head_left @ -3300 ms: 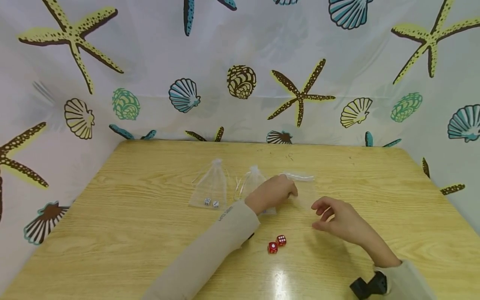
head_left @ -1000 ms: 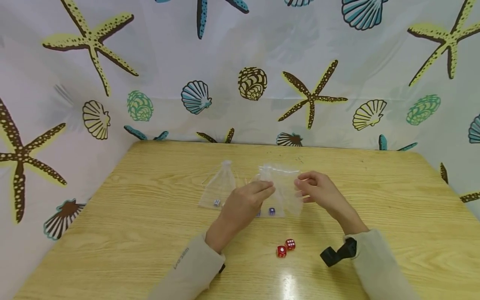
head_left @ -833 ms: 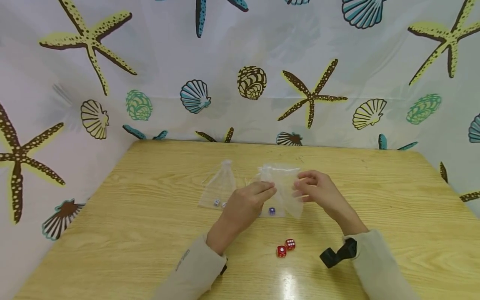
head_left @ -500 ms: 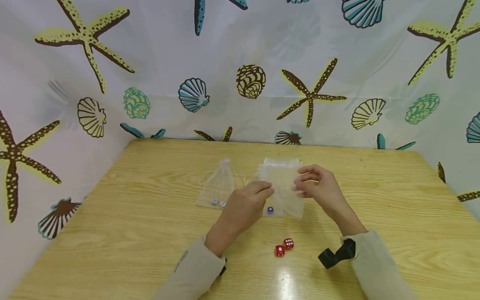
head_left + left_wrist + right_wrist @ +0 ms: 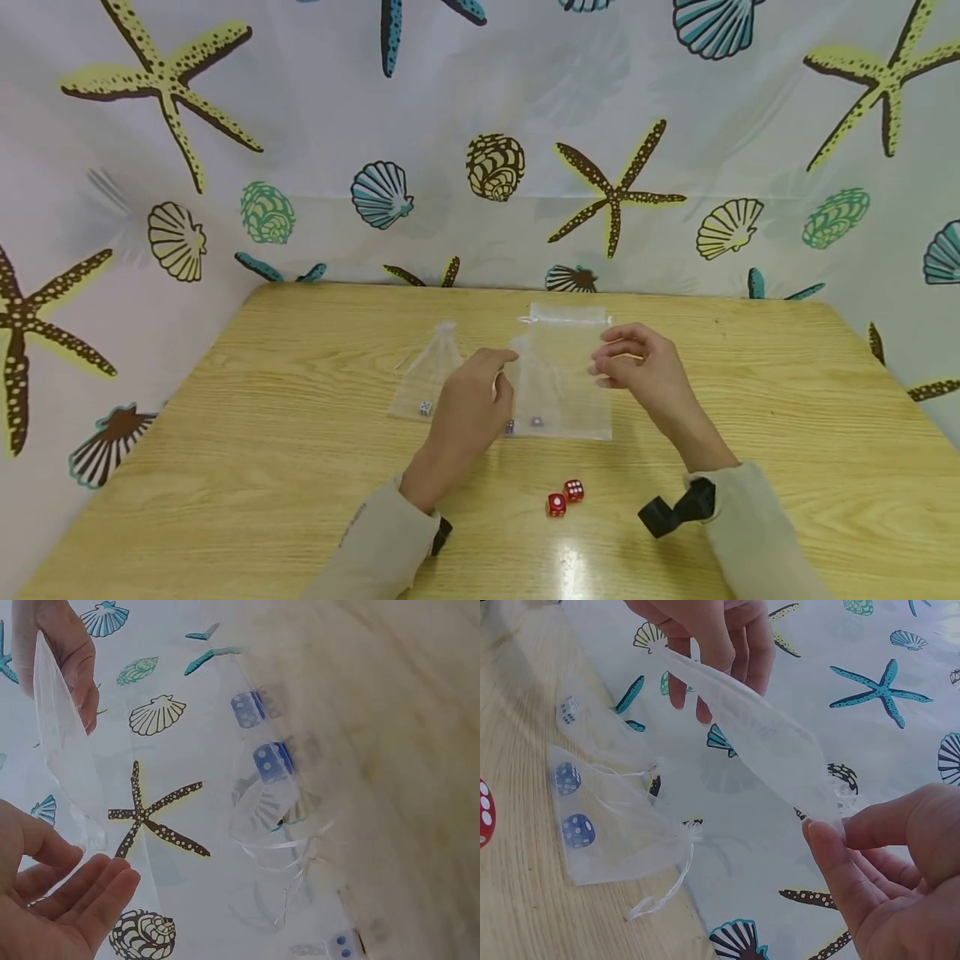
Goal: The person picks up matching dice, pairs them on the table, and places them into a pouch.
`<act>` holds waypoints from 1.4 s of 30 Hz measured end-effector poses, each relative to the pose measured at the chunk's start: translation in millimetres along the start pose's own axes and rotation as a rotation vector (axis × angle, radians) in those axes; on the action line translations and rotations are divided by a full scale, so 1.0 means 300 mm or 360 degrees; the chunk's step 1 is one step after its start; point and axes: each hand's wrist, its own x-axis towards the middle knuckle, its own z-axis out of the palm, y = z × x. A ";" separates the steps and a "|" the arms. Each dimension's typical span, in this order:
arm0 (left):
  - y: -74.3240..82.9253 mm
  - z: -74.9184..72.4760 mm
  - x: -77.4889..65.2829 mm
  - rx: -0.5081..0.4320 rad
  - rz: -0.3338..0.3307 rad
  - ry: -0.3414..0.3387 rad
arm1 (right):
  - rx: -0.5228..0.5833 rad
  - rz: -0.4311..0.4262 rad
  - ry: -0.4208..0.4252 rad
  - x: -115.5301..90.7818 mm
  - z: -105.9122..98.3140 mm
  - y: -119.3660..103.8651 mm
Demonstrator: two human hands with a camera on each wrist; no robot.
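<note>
My right hand point(image 5: 648, 375) pinches the side edge of an empty white organza drawstring bag point(image 5: 581, 367), between thumb and index finger in the right wrist view. The bag hangs spread above the table. My left hand point(image 5: 468, 408) is left of this bag, fingers loosely bent and apart, holding nothing. Behind the left hand lies a second organza bag point(image 5: 630, 832) with two blue dice point(image 5: 578, 830), drawn closed. Farther left rests another drawn bag point(image 5: 438, 367) with a white die point(image 5: 425, 408); the left hand covers part of it.
Two red dice point(image 5: 565, 497) sit on the wooden table point(image 5: 225, 467), nearer me than the bags. A white curtain point(image 5: 442, 100) printed with shells and starfish stands along the back and sides. Black wrist cameras point(image 5: 678, 508) are strapped at the sleeves.
The empty bag has been lifted from the table and now hangs spread out, top edge higher. My left hand has drawn back leftward off it; the right hand has risen slightly with it.
</note>
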 end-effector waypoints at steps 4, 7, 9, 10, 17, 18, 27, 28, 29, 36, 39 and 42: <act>-0.008 -0.009 0.013 -0.0369 -0.0240 0.0031 | 0.0027 -0.0010 -0.0011 -0.008 0.007 -0.012; -0.019 -0.017 0.022 -0.0580 -0.0416 0.0027 | 0.0036 -0.0014 -0.0025 -0.015 0.017 -0.021; -0.028 -0.022 0.027 -0.0722 -0.0526 0.0004 | 0.0035 -0.0015 -0.0030 -0.019 0.024 -0.024; -0.033 -0.025 0.030 -0.0800 -0.0575 -0.0011 | 0.0036 -0.0021 -0.0032 -0.021 0.028 -0.026; -0.061 -0.042 0.048 -0.1472 -0.0899 -0.0093 | 0.0078 -0.0063 -0.0051 -0.035 0.048 -0.037; -0.064 -0.044 0.049 -0.1550 -0.0924 -0.0106 | 0.0081 -0.0071 -0.0057 -0.037 0.051 -0.038; -0.070 -0.045 0.048 -0.1959 -0.1033 -0.0288 | 0.0104 -0.0077 -0.0088 -0.044 0.077 -0.036; -0.068 -0.044 0.048 -0.1975 -0.1042 -0.0303 | 0.0106 -0.0079 -0.0090 -0.044 0.078 -0.035; -0.068 -0.041 0.047 -0.1982 -0.1046 -0.0319 | 0.0105 -0.0082 -0.0091 -0.044 0.079 -0.034; -0.060 -0.029 0.044 -0.1744 -0.1049 -0.0257 | 0.0042 -0.0080 -0.0097 -0.043 0.083 -0.033; -0.053 -0.028 0.044 -0.1636 -0.1010 -0.0194 | -0.0042 -0.0098 -0.0094 -0.042 0.078 -0.036; -0.043 -0.032 0.044 -0.1536 -0.0930 -0.0158 | -0.0146 -0.0156 -0.0065 -0.045 0.062 -0.048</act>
